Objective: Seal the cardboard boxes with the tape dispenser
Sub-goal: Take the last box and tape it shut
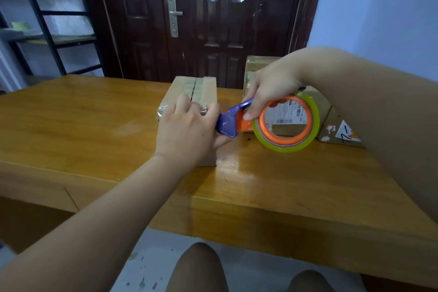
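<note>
Wooden table, dark door behind, metal rack at left. Cardboard box mid-table, clear tape across its top. L hand rests flat on box, fingers relaxed. R hand grips orange-purple tape dispenser just right of box, nose by L thumb, poss. touching.

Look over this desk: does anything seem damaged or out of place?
Yes. The brown cardboard box at the right edge has torn white sticker scraps on its near face, so it looks reused.
</note>
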